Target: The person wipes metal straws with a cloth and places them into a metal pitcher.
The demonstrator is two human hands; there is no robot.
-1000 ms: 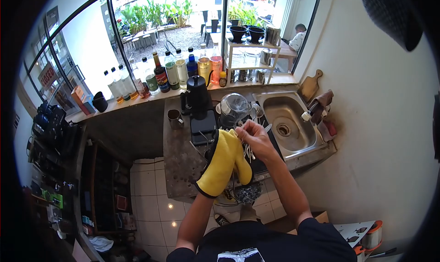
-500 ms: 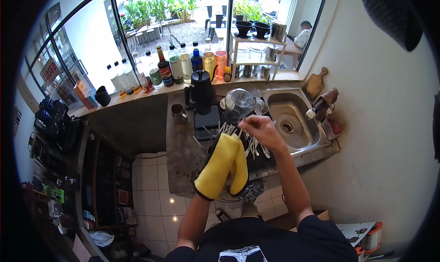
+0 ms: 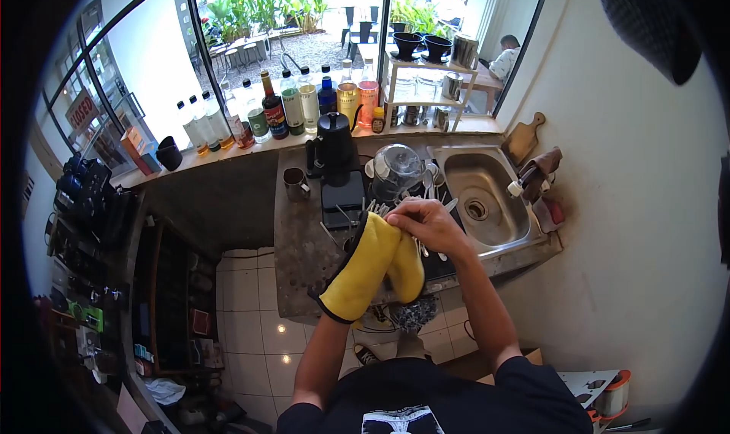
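Note:
A yellow cloth with a dark edge point(image 3: 363, 270) drapes over my left hand and hides its fingers; only the wrist and forearm show below it. The cloth is gathered at its top, and one fold hangs to the right. My right hand point(image 3: 423, 223) is closed in a pinch at that gathered top, touching the cloth; what lies between its fingertips is hidden. Under and behind my hands, metal cutlery point(image 3: 442, 255) lies on a dark mat, partly covered. Just beyond stands a clear glass jar point(image 3: 397, 169).
A steel sink point(image 3: 487, 198) is set into the counter at right. A black kettle point(image 3: 333, 139), a dark scale point(image 3: 343, 194) and a metal cup point(image 3: 296, 184) stand at left. Several bottles point(image 3: 290, 107) line the windowsill beside a small rack point(image 3: 427, 92). A wooden board point(image 3: 524, 139) leans on the wall.
My right hand has moved slightly down and left onto the cloth's top, where a thin piece of metal showed before. The cloth has shifted, its right fold swinging outward.

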